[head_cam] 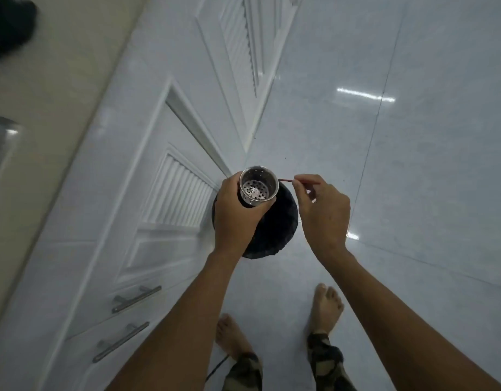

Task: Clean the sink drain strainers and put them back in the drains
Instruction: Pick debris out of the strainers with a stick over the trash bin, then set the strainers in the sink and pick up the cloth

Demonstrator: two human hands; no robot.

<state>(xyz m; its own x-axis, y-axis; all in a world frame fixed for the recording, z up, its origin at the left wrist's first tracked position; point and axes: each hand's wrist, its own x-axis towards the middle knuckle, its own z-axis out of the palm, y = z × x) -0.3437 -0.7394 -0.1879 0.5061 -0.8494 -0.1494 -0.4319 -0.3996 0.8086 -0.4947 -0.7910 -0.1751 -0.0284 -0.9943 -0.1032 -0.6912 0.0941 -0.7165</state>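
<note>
My left hand (238, 213) is wrapped around a steel cup-shaped drain strainer (257, 186), its open mouth tipped toward me so the perforated bottom shows, with a little pale residue inside. Just to its right, my right hand (322, 204) pinches a thin reddish stick (286, 180) whose tip points at the strainer's rim. Both hands hover over a black waste bin (277, 230) standing on the floor, partly hidden by my left hand.
White cabinet doors (147, 198) with louvred panels and metal bar handles (136, 299) run along the left. A beige countertop (46, 108) with a steel sink corner (1, 142) lies at far left. Glossy white floor tiles (413, 165) spread right; my bare feet stand below.
</note>
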